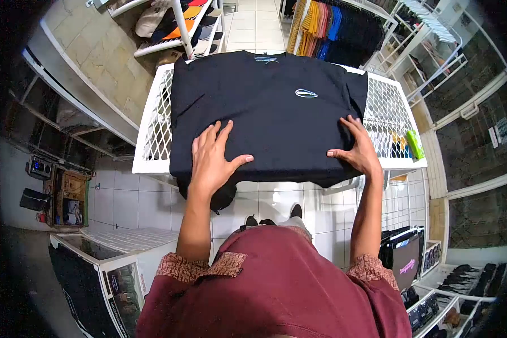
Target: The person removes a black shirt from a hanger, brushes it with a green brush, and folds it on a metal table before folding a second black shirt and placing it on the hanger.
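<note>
A black T-shirt [265, 124] lies spread over a white mesh-topped table [152, 163], its collar at the far side and its lower edge along the near side. A small white and blue oval logo [306, 93] shows on the chest. My left hand [213, 152] rests flat on the left part of the shirt, fingers spread. On the right part, near the shirt's side edge, my right hand [357, 149] lies with thumb and fingers apart. Neither hand grips anything.
A bright green item [415, 145] sits at the table's right edge. Behind stand a white shelf with folded clothes [188, 25] and a rack of hanging shirts [321, 25]. Glass-fronted display cases [118, 281] are at lower left, and shelves of goods [434, 304] at lower right.
</note>
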`<action>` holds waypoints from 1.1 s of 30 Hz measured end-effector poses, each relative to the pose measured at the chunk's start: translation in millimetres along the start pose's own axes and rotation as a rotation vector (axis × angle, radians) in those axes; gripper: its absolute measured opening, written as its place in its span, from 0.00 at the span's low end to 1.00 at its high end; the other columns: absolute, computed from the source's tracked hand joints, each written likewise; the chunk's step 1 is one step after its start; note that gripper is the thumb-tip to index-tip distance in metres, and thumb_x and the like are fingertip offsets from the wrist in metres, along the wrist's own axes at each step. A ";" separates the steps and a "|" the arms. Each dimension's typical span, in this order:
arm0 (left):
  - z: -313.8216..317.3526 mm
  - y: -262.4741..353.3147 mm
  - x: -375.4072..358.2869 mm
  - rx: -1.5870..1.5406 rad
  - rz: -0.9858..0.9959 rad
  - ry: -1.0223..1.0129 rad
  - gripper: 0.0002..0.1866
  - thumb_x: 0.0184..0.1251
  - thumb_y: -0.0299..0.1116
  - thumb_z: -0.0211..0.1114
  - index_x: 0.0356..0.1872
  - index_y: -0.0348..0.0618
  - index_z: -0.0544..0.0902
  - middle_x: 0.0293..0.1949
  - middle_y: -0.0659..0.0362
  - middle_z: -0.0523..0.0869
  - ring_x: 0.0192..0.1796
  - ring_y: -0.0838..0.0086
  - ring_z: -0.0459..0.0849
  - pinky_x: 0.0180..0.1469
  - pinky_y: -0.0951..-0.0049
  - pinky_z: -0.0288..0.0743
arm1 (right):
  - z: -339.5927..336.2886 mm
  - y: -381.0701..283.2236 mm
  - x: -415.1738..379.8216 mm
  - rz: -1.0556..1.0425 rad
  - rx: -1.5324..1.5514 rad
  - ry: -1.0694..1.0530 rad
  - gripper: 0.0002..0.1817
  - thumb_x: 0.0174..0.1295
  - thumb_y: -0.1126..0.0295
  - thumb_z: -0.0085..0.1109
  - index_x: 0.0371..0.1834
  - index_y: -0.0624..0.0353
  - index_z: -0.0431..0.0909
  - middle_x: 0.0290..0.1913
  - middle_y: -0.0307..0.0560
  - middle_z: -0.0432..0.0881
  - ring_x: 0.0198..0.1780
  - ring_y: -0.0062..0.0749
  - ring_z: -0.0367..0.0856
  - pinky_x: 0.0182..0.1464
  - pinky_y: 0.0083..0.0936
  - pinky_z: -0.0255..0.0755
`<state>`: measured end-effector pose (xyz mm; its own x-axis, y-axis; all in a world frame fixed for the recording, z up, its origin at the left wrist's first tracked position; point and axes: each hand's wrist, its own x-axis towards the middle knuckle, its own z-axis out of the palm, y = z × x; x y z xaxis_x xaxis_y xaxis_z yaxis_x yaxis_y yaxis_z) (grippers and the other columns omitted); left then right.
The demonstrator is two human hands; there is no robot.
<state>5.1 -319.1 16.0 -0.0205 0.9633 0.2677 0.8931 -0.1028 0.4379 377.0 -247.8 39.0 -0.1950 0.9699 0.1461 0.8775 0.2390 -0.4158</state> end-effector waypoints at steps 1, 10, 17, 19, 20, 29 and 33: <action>-1.3 -2.3 2.7 0.022 0.008 -0.009 0.52 0.51 0.64 0.78 0.75 0.45 0.73 0.75 0.40 0.71 0.78 0.48 0.65 0.78 0.49 0.55 | 2.1 7.9 4.5 0.028 0.016 0.009 0.67 0.25 0.43 0.90 0.77 0.54 0.71 0.83 0.64 0.55 0.82 0.58 0.58 0.80 0.46 0.59; 0.8 -9.1 8.1 0.077 0.038 -0.075 0.58 0.49 0.74 0.74 0.78 0.48 0.70 0.81 0.39 0.58 0.84 0.47 0.53 0.83 0.41 0.40 | 14.2 2.7 40.8 0.035 -0.014 -0.041 0.57 0.45 0.33 0.78 0.76 0.56 0.72 0.82 0.66 0.59 0.84 0.58 0.54 0.83 0.57 0.40; 1.5 -4.4 8.4 0.110 0.011 -0.082 0.53 0.59 0.72 0.68 0.80 0.50 0.68 0.82 0.39 0.57 0.85 0.47 0.51 0.83 0.40 0.38 | 66.7 -50.2 195.9 -0.294 0.055 0.223 0.19 0.65 0.53 0.69 0.48 0.57 0.89 0.48 0.54 0.89 0.53 0.53 0.86 0.55 0.45 0.77; -0.7 -3.5 9.8 0.099 0.006 -0.099 0.53 0.58 0.71 0.69 0.79 0.50 0.68 0.82 0.38 0.57 0.84 0.45 0.51 0.82 0.38 0.38 | 83.8 -63.7 236.1 -0.227 0.044 0.180 0.18 0.65 0.54 0.68 0.46 0.57 0.90 0.46 0.55 0.90 0.50 0.52 0.87 0.54 0.45 0.77; -1.3 -3.0 10.7 0.098 0.000 -0.115 0.53 0.58 0.71 0.69 0.79 0.50 0.68 0.82 0.38 0.56 0.84 0.44 0.51 0.82 0.38 0.38 | 94.4 -66.9 253.5 -0.178 0.013 0.129 0.18 0.64 0.53 0.69 0.46 0.56 0.90 0.45 0.57 0.89 0.51 0.54 0.87 0.54 0.47 0.77; -9.4 0.5 17.0 0.066 -0.042 -0.194 0.53 0.57 0.72 0.69 0.78 0.49 0.69 0.81 0.38 0.57 0.84 0.44 0.52 0.80 0.33 0.39 | 111.5 -61.8 318.8 -0.487 -0.064 0.015 0.11 0.68 0.65 0.62 0.41 0.64 0.85 0.42 0.62 0.84 0.51 0.58 0.83 0.56 0.46 0.77; -15.5 0.9 21.1 0.065 -0.009 -0.175 0.52 0.55 0.70 0.73 0.76 0.47 0.73 0.79 0.39 0.61 0.82 0.45 0.57 0.78 0.35 0.48 | 116.2 -62.0 326.4 -0.623 -0.245 0.055 0.12 0.68 0.65 0.62 0.42 0.66 0.84 0.41 0.62 0.83 0.50 0.60 0.83 0.56 0.47 0.78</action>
<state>-1.5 -302.7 35.3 0.0450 0.9932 0.1077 0.9207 -0.0831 0.3814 208.1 59.5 8.2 -0.6801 0.6490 0.3409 0.6838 0.7292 -0.0241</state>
